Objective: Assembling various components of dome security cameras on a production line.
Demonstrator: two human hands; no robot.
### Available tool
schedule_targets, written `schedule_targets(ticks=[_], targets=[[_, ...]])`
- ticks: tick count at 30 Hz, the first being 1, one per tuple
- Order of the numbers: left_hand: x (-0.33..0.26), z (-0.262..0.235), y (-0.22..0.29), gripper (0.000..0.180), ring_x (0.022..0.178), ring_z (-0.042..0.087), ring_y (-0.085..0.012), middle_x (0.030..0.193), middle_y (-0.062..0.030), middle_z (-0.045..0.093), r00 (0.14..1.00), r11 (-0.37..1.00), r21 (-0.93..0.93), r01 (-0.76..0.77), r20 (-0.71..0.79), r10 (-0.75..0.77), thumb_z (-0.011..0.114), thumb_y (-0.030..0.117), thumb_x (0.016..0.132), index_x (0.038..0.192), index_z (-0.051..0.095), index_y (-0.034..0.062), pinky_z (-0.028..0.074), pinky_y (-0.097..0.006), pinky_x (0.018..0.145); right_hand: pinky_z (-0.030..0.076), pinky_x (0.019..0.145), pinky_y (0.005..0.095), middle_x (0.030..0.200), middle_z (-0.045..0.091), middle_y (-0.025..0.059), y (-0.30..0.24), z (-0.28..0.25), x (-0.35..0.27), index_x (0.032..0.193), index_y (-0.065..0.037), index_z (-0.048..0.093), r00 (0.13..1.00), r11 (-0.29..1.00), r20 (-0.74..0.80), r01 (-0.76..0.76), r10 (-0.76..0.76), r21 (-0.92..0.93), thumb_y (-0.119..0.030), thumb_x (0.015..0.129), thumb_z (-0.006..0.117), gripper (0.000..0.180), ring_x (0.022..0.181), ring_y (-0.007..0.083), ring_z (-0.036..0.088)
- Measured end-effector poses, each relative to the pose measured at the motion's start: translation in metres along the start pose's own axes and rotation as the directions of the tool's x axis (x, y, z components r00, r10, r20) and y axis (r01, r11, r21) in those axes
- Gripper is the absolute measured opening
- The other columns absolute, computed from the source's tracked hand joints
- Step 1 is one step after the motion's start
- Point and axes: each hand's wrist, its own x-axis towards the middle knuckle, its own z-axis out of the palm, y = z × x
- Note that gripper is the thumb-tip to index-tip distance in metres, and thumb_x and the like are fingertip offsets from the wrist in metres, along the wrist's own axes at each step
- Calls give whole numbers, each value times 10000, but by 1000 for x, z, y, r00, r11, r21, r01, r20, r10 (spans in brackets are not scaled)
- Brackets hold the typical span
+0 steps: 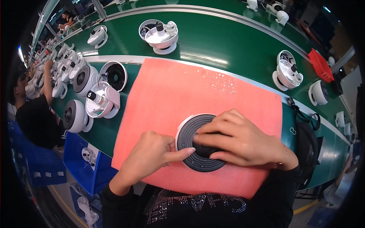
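Over the pink mat (159, 91), left hand (150, 154) pinches the edge of a grey ringed disc (189, 133). Right hand (239, 140) bends over its centre; grip unclear

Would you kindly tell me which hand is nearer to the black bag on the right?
Right. The right hand is over the grey ringed disc, left of the black bag; the left hand, at the disc's left edge, is farther.
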Motion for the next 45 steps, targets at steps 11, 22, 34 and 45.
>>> schedule_targets(ticks=[11, 22, 34, 45], targets=[[5, -3, -7, 372, 401, 564, -119, 456, -83, 548, 1000, 999, 34, -18, 13, 17, 686, 265, 766, 572, 562, -27, 422, -213, 390, 403, 834, 391, 1074, 546, 120, -11, 7, 4, 1044, -22, 573, 994, 985, -26, -106, 110, 135, -148, 697, 665, 381, 1017, 277, 517], [17, 33, -44, 514, 853, 629, -214, 890, -166, 644, 993, 860, -506, 67, 122, -5, 649, 375, 779, 1043, 581, -60, 486, -302, 727, 425, 876, 337, 1102, 554, 145, 14, 33, -13, 1195, -2, 427, 717, 310, 257, -556, 647, 771, -256, 885, 542, 417, 1038, 203, 536], [30, 2, -3, 794, 965, 607, -246, 1043, -189, 594, 861, 843, -269, -466, -357, 362, 758, 213, 616, 1262, 392, -70, 500, -346, 819, 487, 779, 350, 952, 612, 175, 30, 16, 26, 983, -14, 439, 777, 819, -376, -291, 504, 495, -355, 578, 818, 651, 881, 277, 627], [96, -22, 11, 691, 1182, 435, -271, 1298, -97, 434, 816, 98, -812, -576, -577, 15, 429, 616, 817, 1293, 394, 116, 350, -437, 994, 335, 1010, 430, 1369, 248, 234, 37, 32, 70, 1387, -43, 104, 699, 945, -649, -127, 300, 300, -241, 636, 774, 1026, 1250, 364, 332]])
